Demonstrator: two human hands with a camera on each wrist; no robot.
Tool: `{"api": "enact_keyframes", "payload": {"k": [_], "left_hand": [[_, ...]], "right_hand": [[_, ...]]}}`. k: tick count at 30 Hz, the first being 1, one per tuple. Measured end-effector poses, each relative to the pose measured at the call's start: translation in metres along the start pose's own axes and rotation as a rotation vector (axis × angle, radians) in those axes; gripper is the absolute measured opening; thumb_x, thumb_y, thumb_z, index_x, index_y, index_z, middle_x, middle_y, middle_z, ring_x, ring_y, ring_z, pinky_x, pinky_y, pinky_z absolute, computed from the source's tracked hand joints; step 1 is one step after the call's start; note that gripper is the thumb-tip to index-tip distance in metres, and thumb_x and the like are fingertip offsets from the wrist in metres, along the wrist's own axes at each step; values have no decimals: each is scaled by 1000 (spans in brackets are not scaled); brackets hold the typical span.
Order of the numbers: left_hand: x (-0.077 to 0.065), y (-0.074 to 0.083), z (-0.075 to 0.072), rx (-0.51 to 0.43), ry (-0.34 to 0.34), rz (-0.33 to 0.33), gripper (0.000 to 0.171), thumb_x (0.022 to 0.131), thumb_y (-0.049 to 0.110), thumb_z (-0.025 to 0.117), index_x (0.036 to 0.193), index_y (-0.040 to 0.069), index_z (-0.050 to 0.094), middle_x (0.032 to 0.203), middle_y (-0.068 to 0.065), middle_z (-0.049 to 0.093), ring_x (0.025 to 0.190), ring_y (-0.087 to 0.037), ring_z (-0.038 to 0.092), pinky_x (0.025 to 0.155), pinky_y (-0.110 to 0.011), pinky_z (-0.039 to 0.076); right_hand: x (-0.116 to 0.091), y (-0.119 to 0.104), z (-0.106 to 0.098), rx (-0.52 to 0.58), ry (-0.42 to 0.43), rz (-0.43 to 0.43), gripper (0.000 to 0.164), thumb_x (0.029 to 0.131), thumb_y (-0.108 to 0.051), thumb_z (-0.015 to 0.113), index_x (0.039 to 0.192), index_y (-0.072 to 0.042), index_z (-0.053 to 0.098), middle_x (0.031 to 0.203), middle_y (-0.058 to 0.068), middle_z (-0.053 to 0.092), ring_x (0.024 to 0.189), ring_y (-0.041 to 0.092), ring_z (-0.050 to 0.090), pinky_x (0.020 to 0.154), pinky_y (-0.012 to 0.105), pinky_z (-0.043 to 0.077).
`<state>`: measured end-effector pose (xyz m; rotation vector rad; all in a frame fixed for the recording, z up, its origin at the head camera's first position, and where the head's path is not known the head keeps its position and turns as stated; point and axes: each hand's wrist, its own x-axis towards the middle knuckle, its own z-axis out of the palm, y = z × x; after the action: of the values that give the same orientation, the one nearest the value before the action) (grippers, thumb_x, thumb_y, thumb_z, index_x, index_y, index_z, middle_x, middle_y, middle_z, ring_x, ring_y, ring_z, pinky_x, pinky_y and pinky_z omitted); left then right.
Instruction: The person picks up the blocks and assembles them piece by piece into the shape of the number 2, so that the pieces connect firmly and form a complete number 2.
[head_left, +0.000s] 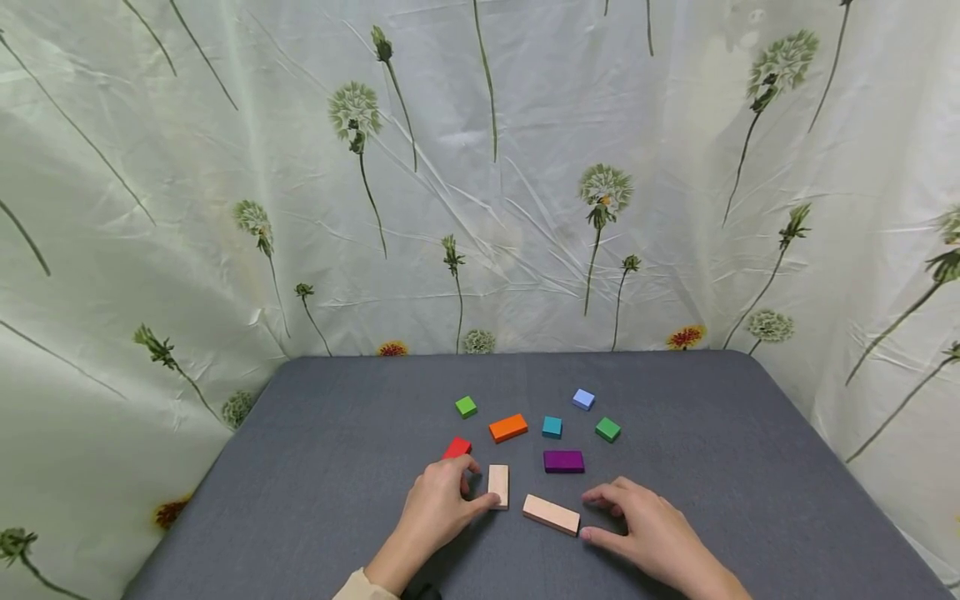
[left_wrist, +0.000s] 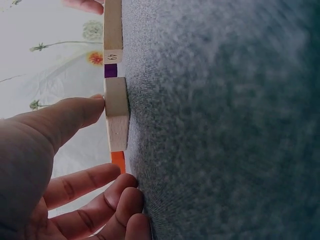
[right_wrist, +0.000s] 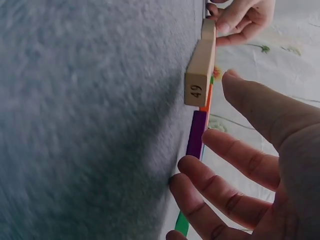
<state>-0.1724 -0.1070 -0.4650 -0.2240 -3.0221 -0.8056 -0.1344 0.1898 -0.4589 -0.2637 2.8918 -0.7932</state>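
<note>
My left hand rests low over the table, its thumb tip at the upper face of a plain wooden block. In the left wrist view the other fingers lie loosely curved near the cloth, apart from that block. A red block is partly hidden behind this hand. My right hand hovers with spread, relaxed fingers and holds nothing. Close to its thumb lies a second wooden block, its end marked 49 in the right wrist view. A purple block lies just beyond.
Farther back lie an orange block, a light green block, a teal block, a blue block and a dark green block. A flowered curtain hangs behind the grey table.
</note>
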Motion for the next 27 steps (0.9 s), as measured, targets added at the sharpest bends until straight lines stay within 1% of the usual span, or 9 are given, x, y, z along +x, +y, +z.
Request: {"api": "enact_keyframes", "payload": {"k": [4,11,17,23,27], "left_hand": [[1,1,1,4,-6,-11,45,79,47,94,106,17,73,73,6,57,66,-14,51,60,-33,41],[0,1,3,27,-5,-9,47,77,51,95,103,18,74,74,6,56,66,-13,50,59,-32,40],[0,3,3,53,-12,-11,47,77,53,95,102,19,75,76,6,56,67,-13,51,59,-32,40],[-1,5,4,57,-12,-11,45,77,52,95,100,20,75,77,5,56,70,-14,51,59,-32,41],[-2,6,5,58,-13,-11,43,76,52,95,99,20,75,78,5,55,70,-15,50,59,-32,40]], "right_hand": [[1,-1,3,-8,-2,-16,40,83,-54,89,113,-30,78,103,-14,68,89,5,61,77,36,51],[1,-2,8,-44,17,-64,36,81,-56,90,107,-34,77,99,-19,64,85,-2,57,73,29,48],[3,-4,10,-50,11,-68,33,82,-55,90,104,-34,77,94,-18,61,82,-2,53,72,31,45],[1,-3,11,-64,40,-114,31,82,-56,89,102,-35,77,93,-19,59,79,-5,49,70,27,41],[1,-5,11,-62,40,-112,29,82,-54,90,101,-36,76,93,-19,60,79,-5,49,70,27,41]]}}
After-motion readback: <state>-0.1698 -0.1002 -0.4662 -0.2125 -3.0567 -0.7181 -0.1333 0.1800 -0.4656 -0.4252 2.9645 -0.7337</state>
